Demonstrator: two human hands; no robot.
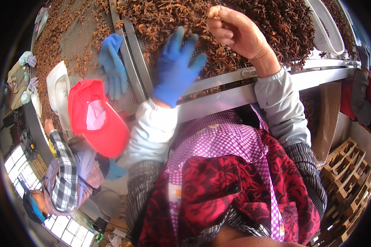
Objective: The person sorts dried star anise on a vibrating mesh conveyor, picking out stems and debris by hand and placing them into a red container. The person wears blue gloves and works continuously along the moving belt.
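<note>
Dried star anise pods [275, 34] lie in a thick layer on a wire mesh screen [80, 40] framed by metal rails [216, 105]. My left hand [177, 68], in a blue glove and blurred, hovers over the pods near the front rail with its fingers spread and nothing in them. Bare and raised above the pile, my right hand [230, 31] has its fingers curled and thumb near the fingertips. Whether something small is pinched there is hidden. Left of my gloved hand, a loose blue glove [113, 64] rests on the mesh beside a metal divider [134, 58].
At left, a red cap [77, 114] with pink cloth inside lies by white plastic containers [57, 83]. A co-worker's plaid sleeve [63, 173] reaches in there. A white plastic tub [327, 27] sits at right. Wooden pallets [346, 173] stand lower right, near another person's dark sleeve [361, 92].
</note>
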